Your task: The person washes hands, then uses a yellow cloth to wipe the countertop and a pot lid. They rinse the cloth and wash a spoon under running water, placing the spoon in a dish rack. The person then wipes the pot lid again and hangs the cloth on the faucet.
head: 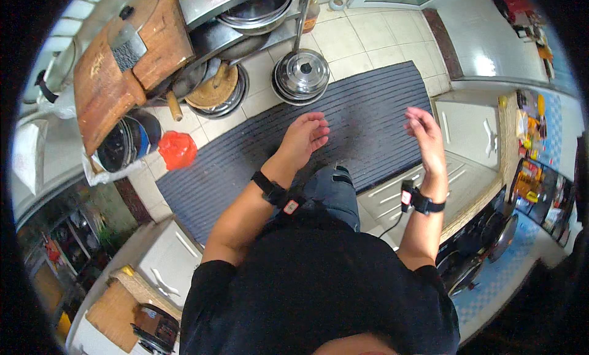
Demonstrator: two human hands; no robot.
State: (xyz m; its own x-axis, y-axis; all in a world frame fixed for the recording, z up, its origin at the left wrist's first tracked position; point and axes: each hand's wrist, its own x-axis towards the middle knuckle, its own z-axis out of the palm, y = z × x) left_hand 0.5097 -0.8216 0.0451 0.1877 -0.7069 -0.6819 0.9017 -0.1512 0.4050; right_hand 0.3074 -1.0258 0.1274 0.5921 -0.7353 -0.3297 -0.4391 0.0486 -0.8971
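Both hands hang in the air over a dark ribbed floor mat (368, 106), each wrist wearing a black strap with a small device. My left hand (303, 138) has loosely curled fingers and holds nothing; beyond it, a stack of metal pots with a glass lid (303, 72) rests on the floor at the mat's edge. On the other side, my right hand (423, 129) is raised with bent, parted fingers and nothing in it. A red plastic bag (177, 150) lies near the mat's left edge.
At upper left, a metal rack (216, 0) bears pans, beside wooden cutting boards (106, 97). A woven round tray (214, 90) sits in a metal basin below. White cabinets (467, 132) and a counter with a black stove (478, 230) stand at right. A black appliance (155, 327) is lower left.
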